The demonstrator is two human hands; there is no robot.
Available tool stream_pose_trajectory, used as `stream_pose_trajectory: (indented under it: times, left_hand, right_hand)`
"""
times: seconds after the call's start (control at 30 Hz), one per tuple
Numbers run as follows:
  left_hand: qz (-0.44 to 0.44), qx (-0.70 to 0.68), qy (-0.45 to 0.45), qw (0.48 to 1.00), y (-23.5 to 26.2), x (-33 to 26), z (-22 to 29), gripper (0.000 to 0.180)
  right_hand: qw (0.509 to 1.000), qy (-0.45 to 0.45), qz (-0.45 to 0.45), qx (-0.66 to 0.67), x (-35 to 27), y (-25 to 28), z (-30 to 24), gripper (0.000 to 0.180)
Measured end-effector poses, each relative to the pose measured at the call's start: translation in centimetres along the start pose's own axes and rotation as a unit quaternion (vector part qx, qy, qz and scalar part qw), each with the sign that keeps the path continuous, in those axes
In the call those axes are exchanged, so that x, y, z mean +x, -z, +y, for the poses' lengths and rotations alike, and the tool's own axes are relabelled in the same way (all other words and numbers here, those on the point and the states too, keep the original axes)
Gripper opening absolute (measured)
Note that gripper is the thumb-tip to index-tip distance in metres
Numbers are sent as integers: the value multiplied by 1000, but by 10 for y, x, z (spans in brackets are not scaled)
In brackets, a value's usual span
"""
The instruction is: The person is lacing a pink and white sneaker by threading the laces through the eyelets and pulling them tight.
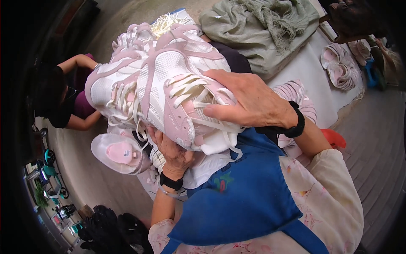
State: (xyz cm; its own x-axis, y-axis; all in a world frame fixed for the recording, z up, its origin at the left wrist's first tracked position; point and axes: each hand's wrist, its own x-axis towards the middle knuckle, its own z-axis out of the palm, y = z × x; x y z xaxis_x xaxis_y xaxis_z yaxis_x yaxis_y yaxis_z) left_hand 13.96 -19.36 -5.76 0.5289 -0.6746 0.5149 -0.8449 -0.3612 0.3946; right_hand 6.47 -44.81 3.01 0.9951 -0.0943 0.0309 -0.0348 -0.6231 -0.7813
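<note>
A white mesh and pink sneaker upper (158,72) with cream laces lies in front of me, its toe pointing away and its heel near my apron. My right hand (258,99) grips its lace opening from the right, thumb and forefinger apart on either side of the loose laces. Below its near side, my left hand (172,154) curls its fingers against the upper; some fingertips are hidden. Lace ends hang over the heel. A matching laced upper (99,86) rests directly to the left, and several more are piled behind.
A white and pink shoe piece (120,153) lies lower left. Loose cream laces (169,23) are heaped at the back. A green-grey cloth sack (258,38) stands beyond my right hand. Nested pink uppers (340,67) sit at far right. Another person (57,97) works at left.
</note>
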Motion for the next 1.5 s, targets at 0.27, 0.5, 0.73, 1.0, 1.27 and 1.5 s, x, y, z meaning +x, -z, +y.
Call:
stream_pose_trajectory:
  times: [0.27, 0.5, 0.73, 1.0, 1.27, 1.5]
  left_hand:
    - [-44, 108, -11, 993, -21, -14, -14, 58]
    - [-13, -94, 91, 991, 23, 13, 14, 51]
    - [-99, -295, 366, 877, 83, 31, 73, 32]
    - [-126, -386, 434, 804, 55, 46, 64, 50]
    - [-42, -464, 432, 772, 44, 44, 76, 56]
    - [-40, -453, 415, 788, 33, 51, 81, 66]
  right_hand:
    - [991, -29, -21, -131, 17, -2, -30, 67]
    - [995, 46, 79, -27, 9, -22, -4, 75]
    - [995, 0, 45, 94, 24, -23, -7, 75]
    - [990, 60, 95, 89, 13, -31, -6, 80]
    - [978, 89, 128, 142, 7, -33, -7, 83]
    - [945, 64, 40, 318, 10, -32, 10, 96]
